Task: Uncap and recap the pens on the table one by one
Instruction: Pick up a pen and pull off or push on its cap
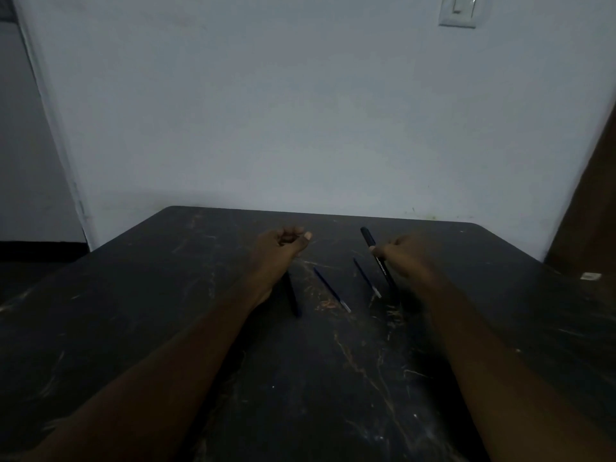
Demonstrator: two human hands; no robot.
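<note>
My right hand (pixel 405 253) grips a black pen (pixel 378 258) by its middle, with the capped end pointing up and away from me. My left hand (pixel 281 243) hovers over the table with its fingers curled into the palm and the thumb out; nothing shows inside it. A dark pen (pixel 293 296) lies on the table just under my left wrist. Between my hands lie two thin blue pens with pale tips, one (pixel 331 290) to the left and one (pixel 366 278) to the right.
The scratched black table (pixel 316 378) butts against a pale wall (pixel 300 111). A small white tag (pixel 590 276) lies near the table's right edge. A brown door edge (pixel 590 195) stands at the right.
</note>
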